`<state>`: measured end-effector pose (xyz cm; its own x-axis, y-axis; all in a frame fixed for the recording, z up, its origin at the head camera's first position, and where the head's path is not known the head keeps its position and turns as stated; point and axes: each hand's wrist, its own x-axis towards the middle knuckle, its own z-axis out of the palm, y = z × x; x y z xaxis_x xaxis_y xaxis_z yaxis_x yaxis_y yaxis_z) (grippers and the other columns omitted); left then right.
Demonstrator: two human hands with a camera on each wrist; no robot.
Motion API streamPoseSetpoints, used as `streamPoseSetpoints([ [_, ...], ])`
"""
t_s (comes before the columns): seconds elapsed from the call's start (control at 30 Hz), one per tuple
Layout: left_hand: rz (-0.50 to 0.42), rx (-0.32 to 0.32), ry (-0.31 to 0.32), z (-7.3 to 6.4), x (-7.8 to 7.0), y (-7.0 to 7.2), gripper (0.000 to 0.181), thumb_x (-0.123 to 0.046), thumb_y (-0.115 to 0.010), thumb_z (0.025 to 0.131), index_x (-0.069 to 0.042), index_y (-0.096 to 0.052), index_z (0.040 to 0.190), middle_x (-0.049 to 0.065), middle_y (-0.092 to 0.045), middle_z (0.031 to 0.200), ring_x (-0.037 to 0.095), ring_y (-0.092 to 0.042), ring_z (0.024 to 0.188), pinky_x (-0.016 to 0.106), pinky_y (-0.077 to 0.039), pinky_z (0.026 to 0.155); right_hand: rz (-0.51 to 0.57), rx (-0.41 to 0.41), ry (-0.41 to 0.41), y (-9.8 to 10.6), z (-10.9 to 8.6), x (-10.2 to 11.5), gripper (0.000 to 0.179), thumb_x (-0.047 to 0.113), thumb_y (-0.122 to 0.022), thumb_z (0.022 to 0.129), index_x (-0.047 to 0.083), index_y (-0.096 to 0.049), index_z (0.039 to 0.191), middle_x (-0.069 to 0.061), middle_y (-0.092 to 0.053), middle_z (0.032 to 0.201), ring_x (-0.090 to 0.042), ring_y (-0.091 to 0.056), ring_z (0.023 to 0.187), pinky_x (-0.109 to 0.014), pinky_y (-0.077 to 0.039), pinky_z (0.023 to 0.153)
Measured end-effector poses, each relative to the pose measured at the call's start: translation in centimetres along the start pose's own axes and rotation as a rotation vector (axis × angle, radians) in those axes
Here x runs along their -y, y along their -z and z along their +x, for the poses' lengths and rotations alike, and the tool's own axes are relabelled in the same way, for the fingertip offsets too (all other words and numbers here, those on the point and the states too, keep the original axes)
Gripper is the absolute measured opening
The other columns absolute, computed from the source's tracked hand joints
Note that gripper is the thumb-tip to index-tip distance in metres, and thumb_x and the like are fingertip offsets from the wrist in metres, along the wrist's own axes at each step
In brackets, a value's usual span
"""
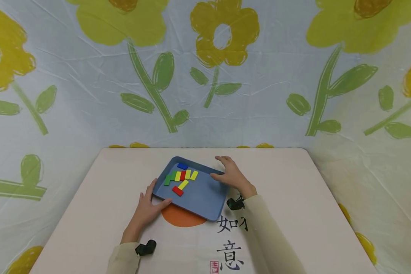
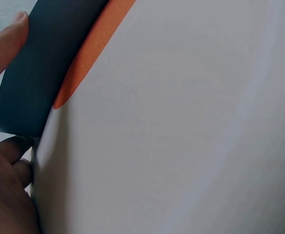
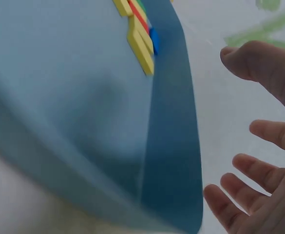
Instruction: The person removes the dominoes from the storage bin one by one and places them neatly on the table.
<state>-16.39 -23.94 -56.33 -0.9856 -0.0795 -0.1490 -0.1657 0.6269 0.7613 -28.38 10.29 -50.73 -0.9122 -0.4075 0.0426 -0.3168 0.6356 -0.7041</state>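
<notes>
A blue tray (image 1: 205,198) stands at an angle on the table, holding several small flat blocks in red, yellow, green and blue; a yellow block (image 1: 194,175) lies among them. At the tray's left corner, my left hand (image 1: 146,211) grips it, thumb along the near wall and fingers around the left side. The left wrist view shows the thumb (image 2: 8,46) against the tray's dark outer wall (image 2: 40,63). By the far right corner is my right hand (image 1: 233,177), its fingers spread. In the right wrist view those fingers (image 3: 259,170) stand apart from the tray wall (image 3: 174,122).
An orange circle (image 1: 183,217) and black written characters (image 1: 230,255) mark the pale table surface (image 1: 308,217). Behind the table hangs a white cloth (image 1: 260,114) printed with yellow flowers. A small black device (image 1: 145,247) sits at the left wrist, another (image 1: 235,204) at the right.
</notes>
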Motion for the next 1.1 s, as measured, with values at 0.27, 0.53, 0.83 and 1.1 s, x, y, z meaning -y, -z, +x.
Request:
streamPoseSetpoints([
  [0.27, -0.004, 0.002, 0.011, -0.1, -0.2, 0.1, 0.110, -0.066, -0.073, 0.084, -0.029, -0.010, 0.167, 0.014, -0.014, 0.173, 0.049, -0.002, 0.158, 0.068, 0.003, 0.126, -0.053, 0.002, 0.026, -2.8, 1.3, 2.2, 0.079, 0.038, -0.077, 0.089, 0.011, -0.044, 0.156, -0.019, -0.037, 0.160, -0.042, -0.034, 0.147, -0.062, -0.044, 0.114],
  [0.53, -0.004, 0.000, 0.008, 0.0, -0.2, 0.1, 0.110, -0.063, -0.074, 0.085, -0.027, -0.010, 0.167, 0.015, -0.015, 0.173, 0.051, -0.001, 0.157, 0.066, 0.005, 0.126, -0.094, 0.028, 0.081, -4.5, 1.7, 3.5, 0.077, 0.036, -0.075, 0.091, 0.009, -0.045, 0.155, -0.019, -0.040, 0.158, -0.041, -0.036, 0.146, -0.058, -0.043, 0.116],
  [0.83, -0.005, 0.007, 0.040, 0.0, -0.3, -0.5, 0.109, -0.066, -0.073, 0.084, -0.032, -0.010, 0.167, 0.016, -0.014, 0.173, 0.058, 0.006, 0.154, 0.078, -0.006, 0.119, -0.135, 0.031, 0.113, -5.4, 1.3, 3.6, 0.075, 0.036, -0.077, 0.089, 0.010, -0.049, 0.153, -0.019, -0.043, 0.156, -0.040, -0.037, 0.145, -0.057, -0.044, 0.116],
  [1.1, 0.004, -0.003, 0.033, 0.0, 0.1, -0.1, 0.109, -0.064, -0.073, 0.085, -0.030, -0.010, 0.167, 0.014, -0.014, 0.173, 0.056, 0.004, 0.155, 0.073, -0.002, 0.123, -0.112, 0.059, 0.136, -6.7, 1.6, 3.4, 0.071, 0.035, -0.073, 0.092, 0.012, -0.048, 0.154, -0.019, -0.042, 0.157, -0.038, -0.039, 0.145, -0.055, -0.044, 0.116],
])
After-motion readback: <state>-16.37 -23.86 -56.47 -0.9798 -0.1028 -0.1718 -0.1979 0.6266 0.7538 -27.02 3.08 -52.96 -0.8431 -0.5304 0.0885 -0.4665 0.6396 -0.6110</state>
